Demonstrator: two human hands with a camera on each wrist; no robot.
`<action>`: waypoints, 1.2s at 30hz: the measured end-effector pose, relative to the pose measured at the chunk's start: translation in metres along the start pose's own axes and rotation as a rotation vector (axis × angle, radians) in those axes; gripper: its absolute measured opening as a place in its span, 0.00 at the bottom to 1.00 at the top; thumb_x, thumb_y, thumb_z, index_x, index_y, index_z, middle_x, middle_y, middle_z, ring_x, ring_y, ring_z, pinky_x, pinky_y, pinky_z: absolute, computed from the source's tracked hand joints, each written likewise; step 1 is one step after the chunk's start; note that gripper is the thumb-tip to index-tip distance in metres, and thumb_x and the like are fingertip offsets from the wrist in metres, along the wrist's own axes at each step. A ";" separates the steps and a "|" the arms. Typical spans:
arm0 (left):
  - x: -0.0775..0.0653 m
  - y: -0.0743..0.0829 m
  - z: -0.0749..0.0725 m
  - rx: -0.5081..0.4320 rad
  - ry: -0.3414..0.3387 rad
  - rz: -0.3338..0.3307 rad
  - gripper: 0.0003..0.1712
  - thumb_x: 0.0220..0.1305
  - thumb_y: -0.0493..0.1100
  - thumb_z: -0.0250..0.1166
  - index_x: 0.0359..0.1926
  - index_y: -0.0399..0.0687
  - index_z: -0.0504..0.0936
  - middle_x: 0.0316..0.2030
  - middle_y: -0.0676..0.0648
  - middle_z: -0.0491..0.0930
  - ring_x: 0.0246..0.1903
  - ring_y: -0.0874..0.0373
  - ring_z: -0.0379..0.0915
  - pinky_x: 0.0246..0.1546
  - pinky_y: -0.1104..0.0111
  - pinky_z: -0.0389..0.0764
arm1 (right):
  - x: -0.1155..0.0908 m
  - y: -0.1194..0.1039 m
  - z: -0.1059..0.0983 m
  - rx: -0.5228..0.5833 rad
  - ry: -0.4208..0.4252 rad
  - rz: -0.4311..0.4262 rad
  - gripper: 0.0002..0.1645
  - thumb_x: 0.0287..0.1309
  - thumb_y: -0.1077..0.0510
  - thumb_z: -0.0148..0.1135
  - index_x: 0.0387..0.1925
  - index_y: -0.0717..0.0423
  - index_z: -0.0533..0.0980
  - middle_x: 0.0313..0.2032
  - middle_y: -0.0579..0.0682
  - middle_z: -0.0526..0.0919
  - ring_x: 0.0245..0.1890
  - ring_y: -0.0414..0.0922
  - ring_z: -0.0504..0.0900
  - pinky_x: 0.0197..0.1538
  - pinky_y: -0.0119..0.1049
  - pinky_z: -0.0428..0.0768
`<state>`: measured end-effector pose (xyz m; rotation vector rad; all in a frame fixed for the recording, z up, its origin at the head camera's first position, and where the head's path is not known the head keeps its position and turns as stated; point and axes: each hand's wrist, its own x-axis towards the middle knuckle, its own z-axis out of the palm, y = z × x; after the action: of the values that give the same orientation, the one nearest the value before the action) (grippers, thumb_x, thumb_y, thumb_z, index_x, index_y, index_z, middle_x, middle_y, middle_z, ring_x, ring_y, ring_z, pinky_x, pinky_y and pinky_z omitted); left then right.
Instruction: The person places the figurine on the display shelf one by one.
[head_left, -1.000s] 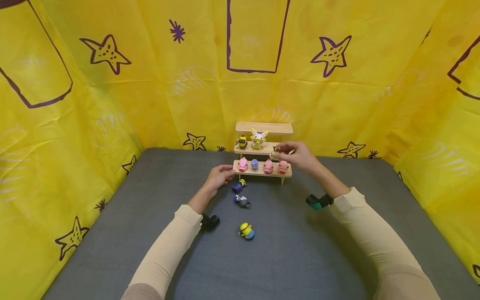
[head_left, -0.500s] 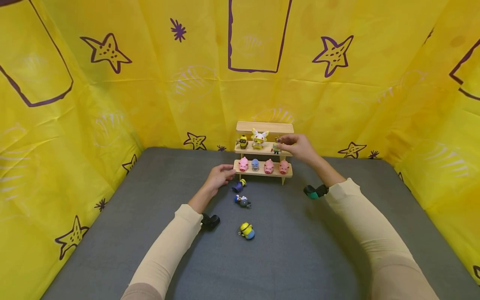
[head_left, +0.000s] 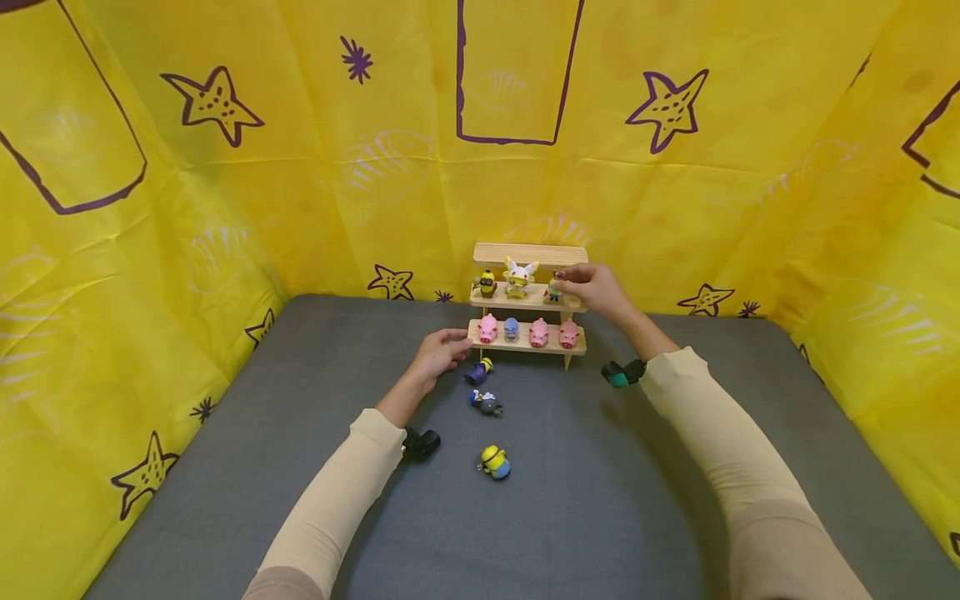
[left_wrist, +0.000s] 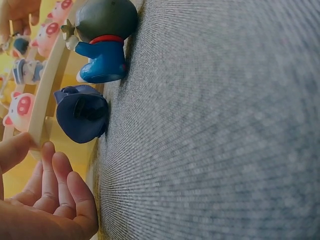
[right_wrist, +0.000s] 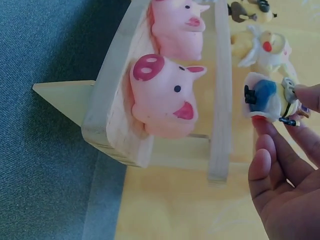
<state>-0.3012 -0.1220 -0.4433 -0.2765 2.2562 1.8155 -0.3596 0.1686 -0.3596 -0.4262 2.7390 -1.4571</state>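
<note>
A three-step wooden display stand (head_left: 525, 346) stands at the back. My right hand (head_left: 597, 292) pinches a small minion figure (right_wrist: 265, 97) by its head, between thumb and fingers. This figure is upright at the right end of the middle step, beside a white-eared yellow figure (head_left: 517, 277). My left hand (head_left: 438, 357) holds the left end of the lowest step, thumb on top and fingertips at its edge. Along that step sit pink pigs (head_left: 568, 334) and a small blue figure (head_left: 511, 330). On the middle step's left is a yellow goggled figure (head_left: 487, 284).
In front of the stand lie a purple-clad figure (head_left: 478, 372), a grey-and-blue figure (head_left: 487, 404) and a blue-and-yellow minion (head_left: 494, 462). They lie on a grey cloth surface (head_left: 570, 517). Yellow patterned fabric (head_left: 300, 208) encloses the back and sides.
My right hand has moved up and back with the minion figure, from in front of the middle step to its right end. The left hand has stayed at the stand.
</note>
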 end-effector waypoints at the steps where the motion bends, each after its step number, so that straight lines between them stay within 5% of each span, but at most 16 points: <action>1: 0.000 0.000 0.000 -0.001 -0.001 0.002 0.23 0.68 0.46 0.62 0.61 0.47 0.75 0.49 0.42 0.82 0.43 0.54 0.77 0.41 0.67 0.76 | 0.001 0.000 0.000 -0.004 0.003 0.001 0.23 0.61 0.51 0.65 0.50 0.65 0.79 0.46 0.62 0.83 0.38 0.44 0.76 0.35 0.28 0.73; 9: 0.002 -0.001 0.000 -0.004 -0.003 0.005 0.22 0.67 0.46 0.62 0.61 0.47 0.76 0.49 0.42 0.82 0.42 0.55 0.77 0.41 0.67 0.76 | 0.006 0.003 0.003 -0.007 0.005 -0.004 0.23 0.63 0.52 0.63 0.51 0.66 0.78 0.44 0.64 0.82 0.32 0.46 0.74 0.28 0.29 0.71; 28: 0.001 0.000 -0.001 -0.001 0.003 0.000 0.22 0.67 0.46 0.62 0.61 0.47 0.76 0.47 0.43 0.82 0.40 0.57 0.76 0.39 0.68 0.76 | 0.013 0.000 0.016 -0.027 0.016 -0.025 0.23 0.65 0.56 0.60 0.54 0.70 0.76 0.50 0.68 0.81 0.46 0.54 0.78 0.37 0.25 0.72; 36: 0.001 -0.002 0.000 0.009 0.001 -0.006 0.22 0.67 0.46 0.62 0.61 0.48 0.76 0.49 0.43 0.82 0.43 0.55 0.77 0.39 0.68 0.76 | 0.011 0.002 0.014 0.008 0.017 0.006 0.24 0.66 0.54 0.61 0.56 0.67 0.75 0.50 0.67 0.81 0.37 0.48 0.77 0.29 0.27 0.73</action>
<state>-0.3016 -0.1227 -0.4449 -0.2830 2.2610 1.8022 -0.3688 0.1552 -0.3681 -0.4066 2.7438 -1.4775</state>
